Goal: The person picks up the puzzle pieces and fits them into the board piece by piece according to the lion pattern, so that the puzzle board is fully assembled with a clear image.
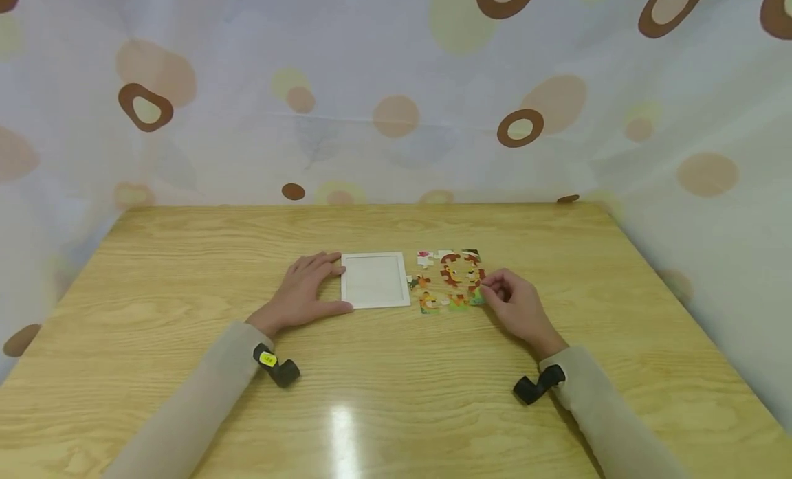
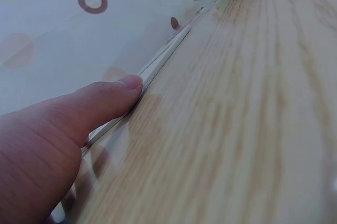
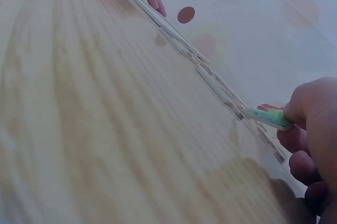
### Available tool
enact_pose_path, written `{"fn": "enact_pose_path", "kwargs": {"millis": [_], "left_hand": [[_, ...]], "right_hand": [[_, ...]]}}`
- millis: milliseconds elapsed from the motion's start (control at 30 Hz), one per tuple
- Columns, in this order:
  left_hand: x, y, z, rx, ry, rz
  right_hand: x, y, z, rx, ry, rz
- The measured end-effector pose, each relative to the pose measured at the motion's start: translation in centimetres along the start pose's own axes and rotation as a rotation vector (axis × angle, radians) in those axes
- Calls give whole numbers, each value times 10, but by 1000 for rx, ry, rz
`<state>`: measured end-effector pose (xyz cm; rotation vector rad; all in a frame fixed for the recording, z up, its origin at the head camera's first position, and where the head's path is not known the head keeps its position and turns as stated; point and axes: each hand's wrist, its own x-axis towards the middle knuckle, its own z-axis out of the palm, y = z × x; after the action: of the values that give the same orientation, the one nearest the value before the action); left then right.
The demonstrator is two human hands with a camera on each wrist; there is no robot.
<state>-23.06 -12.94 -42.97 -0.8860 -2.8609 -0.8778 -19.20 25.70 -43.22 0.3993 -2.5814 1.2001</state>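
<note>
A square white frame [image 1: 373,304] with a pale inner panel lies flat on the table. My left hand [image 1: 303,291] rests at its left side, fingers spread, with the fingertips by the far left corner and the thumb [image 2: 124,88] against the near edge. To the right of the frame, jigsaw puzzle pieces [image 1: 452,274] with a cartoon animal picture lie partly arranged in a rough square. My right hand [image 1: 515,304] pinches a green puzzle piece [image 3: 271,117] with some red on it between thumb and finger, tilted up at the right side of these pieces.
The wooden table [image 1: 396,369] reaches to a patterned curtain [image 1: 396,156] at the back and sides. Several loose pieces lie close to the frame's right edge. A black camera [image 1: 276,366] is strapped on the left sleeve, another black camera [image 1: 540,385] on the right.
</note>
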Motion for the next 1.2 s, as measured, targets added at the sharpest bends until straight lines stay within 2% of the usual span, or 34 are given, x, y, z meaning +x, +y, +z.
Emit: {"fn": "enact_pose_path", "kwargs": {"millis": [133,367,500,600,833,1200], "left_hand": [[-1,-2,-1,-2,-5,-8],[2,-3,1,23,-6,-4],[1,-2,1,13,-1,2],[1,-2,1,10,-2,-1],[0,-3,1,1,-2,1],[0,-1,-1,5,-6,-2]], "right_hand": [[-1,4,-2,-20,1,12],[1,3,-5,-154,5,34],[1,3,-6,-183,-4,48],[0,3,-4,-188,-5,36],[-1,2,-2,-200,23,-77],[-2,6,-1,-145,-6,-75]]}}
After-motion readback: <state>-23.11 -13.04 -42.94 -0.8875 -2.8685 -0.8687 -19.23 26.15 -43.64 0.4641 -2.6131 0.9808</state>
